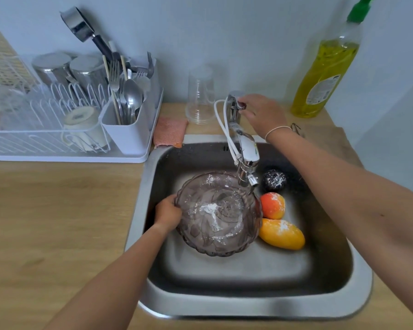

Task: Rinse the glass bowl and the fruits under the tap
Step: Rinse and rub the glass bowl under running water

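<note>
A patterned glass bowl (217,214) with white powder on its bottom is held tilted in the steel sink (248,303), under the spout of the tap (247,154). My left hand (167,213) grips the bowl's left rim. My right hand (260,113) rests on the tap's handle (235,101) at the back of the sink. To the right of the bowl lie three powder-dusted fruits: a dark round fruit (274,180), a red-orange fruit (273,205) and a yellow mango (281,233). No water stream is clearly visible.
A white dish rack (57,129) with metal cups, a mug and a cutlery holder (126,129) stands on the wooden counter at left. A pink cloth (169,133), stacked clear plastic cups (200,96) and a yellow dish-soap bottle (327,70) stand behind the sink.
</note>
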Demonstrator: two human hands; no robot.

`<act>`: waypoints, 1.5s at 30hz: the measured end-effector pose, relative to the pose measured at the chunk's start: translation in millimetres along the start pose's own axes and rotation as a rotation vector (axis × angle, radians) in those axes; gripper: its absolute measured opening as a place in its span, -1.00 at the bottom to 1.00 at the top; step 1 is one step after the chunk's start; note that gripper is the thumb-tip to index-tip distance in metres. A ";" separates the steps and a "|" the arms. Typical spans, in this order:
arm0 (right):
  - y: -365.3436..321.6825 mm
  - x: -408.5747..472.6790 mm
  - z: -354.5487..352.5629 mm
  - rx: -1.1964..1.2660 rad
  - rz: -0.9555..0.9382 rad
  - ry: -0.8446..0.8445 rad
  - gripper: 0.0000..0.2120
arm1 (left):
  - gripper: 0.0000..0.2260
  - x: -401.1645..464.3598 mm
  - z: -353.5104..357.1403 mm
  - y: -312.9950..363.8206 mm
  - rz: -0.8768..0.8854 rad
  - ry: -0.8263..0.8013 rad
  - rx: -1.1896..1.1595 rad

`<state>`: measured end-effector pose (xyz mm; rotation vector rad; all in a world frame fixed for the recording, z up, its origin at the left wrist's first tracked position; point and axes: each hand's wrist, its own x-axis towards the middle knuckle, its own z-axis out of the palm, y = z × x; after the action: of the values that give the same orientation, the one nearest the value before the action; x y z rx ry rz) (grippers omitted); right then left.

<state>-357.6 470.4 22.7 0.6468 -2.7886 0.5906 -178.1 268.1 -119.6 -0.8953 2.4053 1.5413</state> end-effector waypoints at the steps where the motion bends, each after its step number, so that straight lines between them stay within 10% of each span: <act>1: 0.4 0.5 -0.3 -0.003 -0.001 -0.003 -0.74 | -0.68 0.5 0.3 -0.2 -0.001 0.002 -0.005; 45: 0.5 -70.9 8.7 0.420 0.398 0.017 -0.59 | -0.54 -26.9 -19.8 22.9 0.022 -0.125 -0.077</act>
<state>-296.5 493.5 -6.1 0.1403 -2.8088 1.2724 -165.2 268.6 -81.2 -0.7639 2.2914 1.6561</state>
